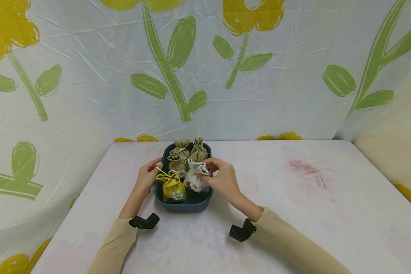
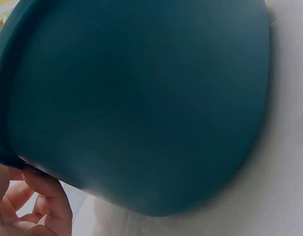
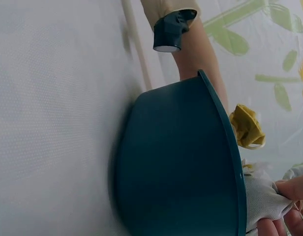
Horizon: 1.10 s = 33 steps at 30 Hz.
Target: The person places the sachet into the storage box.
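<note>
A dark teal basin (image 1: 185, 207) stands on the table with several small drawstring pouches in it. My right hand (image 1: 224, 180) pinches the gathered neck of a white pouch (image 1: 196, 180) with a daisy on it, at the basin's right side; in the right wrist view the fingers grip the cloth (image 3: 262, 201) just above the rim. My left hand (image 1: 146, 178) holds the basin's left rim, its fingers curled under the lip in the left wrist view. Beside the white pouch sits a yellow pouch (image 1: 172, 188) with a daisy. Behind them are brown pouches (image 1: 178, 163), tied at the neck.
The basin sits toward the far edge of a pale, faintly stained table (image 1: 294, 213). A cloth backdrop (image 1: 294, 76) with yellow flowers and green leaves hangs behind and at the sides. Black wrist devices (image 1: 243, 230) are strapped on both forearms.
</note>
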Available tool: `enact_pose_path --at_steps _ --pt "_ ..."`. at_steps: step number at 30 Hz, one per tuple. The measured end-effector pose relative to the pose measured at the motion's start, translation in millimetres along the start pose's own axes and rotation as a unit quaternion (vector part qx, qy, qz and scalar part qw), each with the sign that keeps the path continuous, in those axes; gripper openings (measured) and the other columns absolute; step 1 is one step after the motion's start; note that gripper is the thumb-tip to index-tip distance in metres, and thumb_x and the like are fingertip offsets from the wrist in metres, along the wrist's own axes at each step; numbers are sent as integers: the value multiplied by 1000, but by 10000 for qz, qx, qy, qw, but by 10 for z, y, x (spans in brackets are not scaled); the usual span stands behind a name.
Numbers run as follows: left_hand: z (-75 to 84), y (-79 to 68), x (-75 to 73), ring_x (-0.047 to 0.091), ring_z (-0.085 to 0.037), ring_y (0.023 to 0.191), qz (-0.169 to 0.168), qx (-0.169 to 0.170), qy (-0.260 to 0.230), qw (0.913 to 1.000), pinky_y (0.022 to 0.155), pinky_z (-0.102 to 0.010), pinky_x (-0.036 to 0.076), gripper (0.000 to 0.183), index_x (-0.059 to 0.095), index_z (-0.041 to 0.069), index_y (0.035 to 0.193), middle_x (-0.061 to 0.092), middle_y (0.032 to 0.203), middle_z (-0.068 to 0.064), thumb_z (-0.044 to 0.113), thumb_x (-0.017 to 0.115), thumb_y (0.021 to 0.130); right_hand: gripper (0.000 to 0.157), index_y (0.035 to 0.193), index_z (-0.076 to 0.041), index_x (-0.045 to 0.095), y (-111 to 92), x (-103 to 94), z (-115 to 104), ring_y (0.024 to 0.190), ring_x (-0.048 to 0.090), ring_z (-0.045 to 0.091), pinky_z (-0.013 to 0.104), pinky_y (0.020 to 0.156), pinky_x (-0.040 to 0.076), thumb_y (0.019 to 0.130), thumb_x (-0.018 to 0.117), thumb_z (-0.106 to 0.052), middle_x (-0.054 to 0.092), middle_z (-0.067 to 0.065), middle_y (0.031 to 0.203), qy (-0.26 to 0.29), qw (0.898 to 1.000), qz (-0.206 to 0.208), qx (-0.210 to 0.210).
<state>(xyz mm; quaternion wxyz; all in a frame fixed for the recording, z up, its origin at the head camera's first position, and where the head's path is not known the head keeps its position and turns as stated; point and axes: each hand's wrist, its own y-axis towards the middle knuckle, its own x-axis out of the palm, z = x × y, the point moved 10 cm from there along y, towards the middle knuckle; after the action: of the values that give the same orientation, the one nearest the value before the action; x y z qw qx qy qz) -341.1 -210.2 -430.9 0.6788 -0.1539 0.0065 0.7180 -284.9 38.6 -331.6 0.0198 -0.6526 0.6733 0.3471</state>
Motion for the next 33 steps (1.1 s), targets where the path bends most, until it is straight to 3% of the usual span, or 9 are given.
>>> enact_pose_path --at_steps 12,16,19,24,33 --pt "-10 10 1 36 -4 53 -21 -37 -5 10000 47 -20 34 46 45 17 144 52 104 -2 27 51 100 29 98 -9 71 -28 82 55 66 65 18 25 63 49 72 84 -14 67 5 79 -108 9996 -206 169" --pt "150 -152 30 36 -4 52 -45 -96 0 9999 48 -18 33 45 44 12 145 51 104 -5 22 49 101 30 99 -8 71 -37 100 72 65 64 15 24 63 49 72 84 -14 68 5 78 -148 9994 -252 169" --pt "182 -182 35 36 -4 51 -51 -124 -29 9999 48 -18 33 45 44 10 145 51 104 -6 19 48 101 30 98 -9 71 -42 110 76 64 63 12 23 63 49 72 84 -13 68 4 77 -148 9994 -298 137" --pt "-12 8 3 38 -3 54 0 -75 -84 9999 47 -19 34 45 46 16 144 52 106 -4 25 51 100 21 94 -8 71 -43 140 100 65 64 12 21 61 50 75 77 -2 68 4 74 191 9978 -599 204" --pt "-20 -14 5 37 -4 55 52 -47 -25 10000 48 -18 35 43 47 18 143 52 109 -5 25 50 101 22 96 -5 70 -48 154 150 71 67 17 21 65 52 77 71 5 71 9 80 565 9935 -960 222"
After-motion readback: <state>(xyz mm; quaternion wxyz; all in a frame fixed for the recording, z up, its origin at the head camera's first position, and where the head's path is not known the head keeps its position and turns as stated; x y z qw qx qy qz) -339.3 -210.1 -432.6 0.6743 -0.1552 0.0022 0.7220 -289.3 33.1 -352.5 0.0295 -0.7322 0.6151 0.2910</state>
